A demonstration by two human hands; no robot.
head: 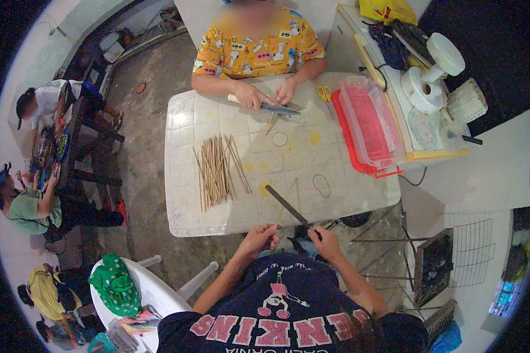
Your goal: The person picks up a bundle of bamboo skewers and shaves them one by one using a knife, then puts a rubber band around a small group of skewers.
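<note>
My right hand (324,242) grips one end of a long dark flat blade (288,205), which points up and left over the near edge of the white plastic table (181,220). Just left of it, my left hand (261,238) has its fingertips pinched together beside the table edge; a thin stick (279,215) seems to rise from them, faint against the table. A pile of thin wooden sticks (214,172) lies on the table's left half. Two rubber bands, one round (280,139) and one oval (322,185), lie to the right of the pile.
Across the table a person holds a knife (280,108) against a stick. Yellow scissors (324,93) and a clear plastic box with a red lid (366,128) lie at the right. A white plastic chair (159,282) stands at my left, and other people sit farther left.
</note>
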